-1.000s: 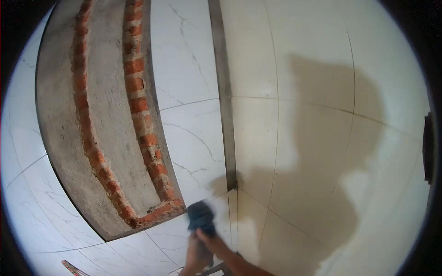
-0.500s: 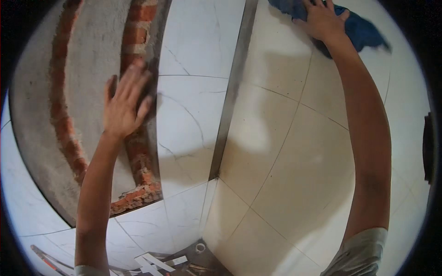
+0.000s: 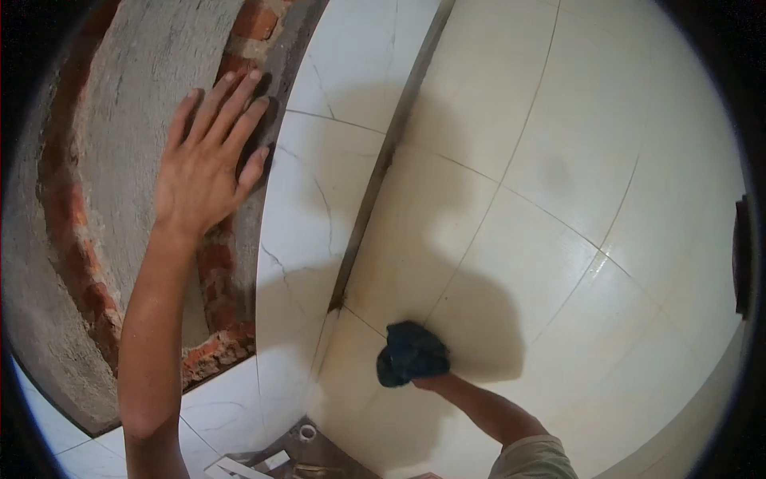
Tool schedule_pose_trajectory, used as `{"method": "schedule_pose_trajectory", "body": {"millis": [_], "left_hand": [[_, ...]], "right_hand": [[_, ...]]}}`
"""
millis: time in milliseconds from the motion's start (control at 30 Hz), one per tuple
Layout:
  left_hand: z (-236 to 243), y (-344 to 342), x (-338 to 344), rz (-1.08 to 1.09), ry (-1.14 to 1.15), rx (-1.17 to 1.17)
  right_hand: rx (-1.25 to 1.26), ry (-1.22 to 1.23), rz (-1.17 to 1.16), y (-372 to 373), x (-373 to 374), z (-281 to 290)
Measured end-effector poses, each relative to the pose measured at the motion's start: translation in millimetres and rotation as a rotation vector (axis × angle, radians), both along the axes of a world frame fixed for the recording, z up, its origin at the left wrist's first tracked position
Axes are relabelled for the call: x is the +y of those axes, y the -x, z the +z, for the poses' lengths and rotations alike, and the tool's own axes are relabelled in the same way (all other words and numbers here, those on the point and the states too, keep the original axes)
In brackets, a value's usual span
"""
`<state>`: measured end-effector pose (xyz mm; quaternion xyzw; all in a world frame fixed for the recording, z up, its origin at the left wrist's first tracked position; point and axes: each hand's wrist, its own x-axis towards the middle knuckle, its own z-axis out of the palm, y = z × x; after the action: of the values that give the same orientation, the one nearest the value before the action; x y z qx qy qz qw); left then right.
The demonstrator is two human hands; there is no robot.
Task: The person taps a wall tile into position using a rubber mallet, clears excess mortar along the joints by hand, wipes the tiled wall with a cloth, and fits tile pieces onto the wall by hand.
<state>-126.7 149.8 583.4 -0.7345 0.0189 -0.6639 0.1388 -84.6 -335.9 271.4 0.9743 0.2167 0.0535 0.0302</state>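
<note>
My left hand (image 3: 203,168) lies with its fingers spread over the grey cement panel (image 3: 155,80) and the exposed brick strip (image 3: 217,271). Its fingertips are near the edge of the white marbled tiles; whether it bears on the surface is hard to tell. Low on the cream tiled wall (image 3: 479,263), a dark blue cloth (image 3: 411,353) is bunched against the tiles. My right hand (image 3: 428,382) has the cloth; the fabric hides its fingers.
A narrow dark gap (image 3: 383,160) runs between the white marbled tiles (image 3: 315,191) and the cream wall. Down in the corner are a white ring (image 3: 307,433) and pale strips (image 3: 239,467). A dark object (image 3: 741,255) shows at the right rim.
My right hand has brought the cloth from the upper right down to the lower middle of the cream tiles. The left hand stays by the brick, and the view has shifted.
</note>
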Motion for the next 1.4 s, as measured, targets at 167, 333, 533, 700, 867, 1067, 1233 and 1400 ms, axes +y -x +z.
{"method": "schedule_pose_trajectory", "body": {"millis": [167,333,533,700,867,1067,1233,1400], "left_hand": [[-2.1,-7.1,3.5,-0.053,0.003,-0.073],[0.3,-1.0,3.5,-0.002,0.013,-0.059],[2.9,1.6,-2.3,0.044,-0.013,-0.087],[2.9,11.5,9.7,-0.083,-0.041,-0.030],[-4.3,-14.3,8.3,-0.188,0.040,-0.121],[1.8,-7.7,5.6,-0.198,0.011,-0.201],[1.3,-11.3,2.6,-0.147,0.021,-0.184],[6.9,16.3,3.6,-0.054,0.043,0.138]], "right_hand": [[-0.330,-0.034,-0.074,-67.8,-11.7,202.1],[-1.087,0.349,-0.015,-77.5,29.2,528.0],[-1.239,0.619,-0.422,-94.4,138.8,501.5],[-0.737,0.530,0.019,-125.5,106.6,209.9],[-0.066,0.155,0.158,-129.6,88.9,75.2],[-0.548,0.304,0.201,-166.1,62.0,385.7],[-1.276,0.584,-0.195,-111.7,107.9,598.7],[-1.230,0.584,-0.179,-137.5,156.7,408.6]]}}
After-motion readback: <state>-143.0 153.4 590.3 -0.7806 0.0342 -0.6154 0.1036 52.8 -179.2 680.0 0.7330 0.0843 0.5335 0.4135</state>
